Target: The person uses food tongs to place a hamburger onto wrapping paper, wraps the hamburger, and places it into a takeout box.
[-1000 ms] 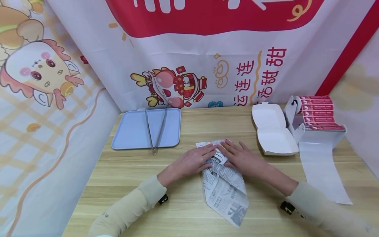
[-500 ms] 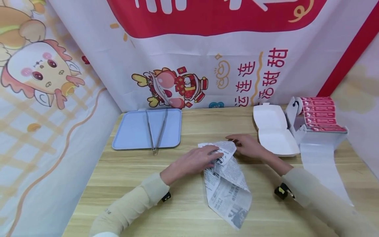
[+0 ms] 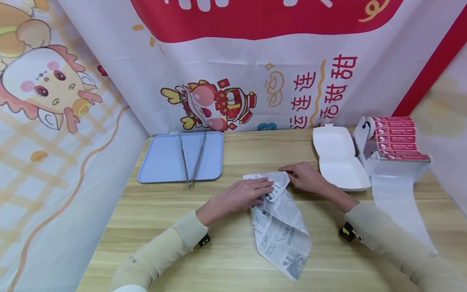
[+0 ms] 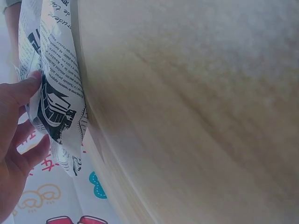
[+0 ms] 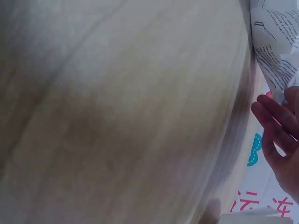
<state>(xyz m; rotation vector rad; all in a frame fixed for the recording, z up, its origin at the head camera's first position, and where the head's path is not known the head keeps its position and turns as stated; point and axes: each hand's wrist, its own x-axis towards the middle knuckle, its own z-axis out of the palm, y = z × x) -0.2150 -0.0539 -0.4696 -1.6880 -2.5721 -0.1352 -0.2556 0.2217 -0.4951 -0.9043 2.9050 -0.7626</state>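
Long cream sleeves [image 3: 155, 253] — black wrist cameras [image 3: 348, 232]

The paper [image 3: 282, 239] is black-on-white newsprint, the tray [image 3: 164, 158] pale blue.

The left forearm [image 3: 166, 245] and right forearm [image 3: 388, 235] reach forward and angle inward, sleeved nearly to the wrists. The left hand [image 3: 242, 196] lies palm down, its fingers [image 3: 263, 185] extended rightward and slightly apart. The right hand [image 3: 304, 176] sits a little farther forward — fingers pointing left, thumb [image 5: 292, 94] meeting them in a light pinch.
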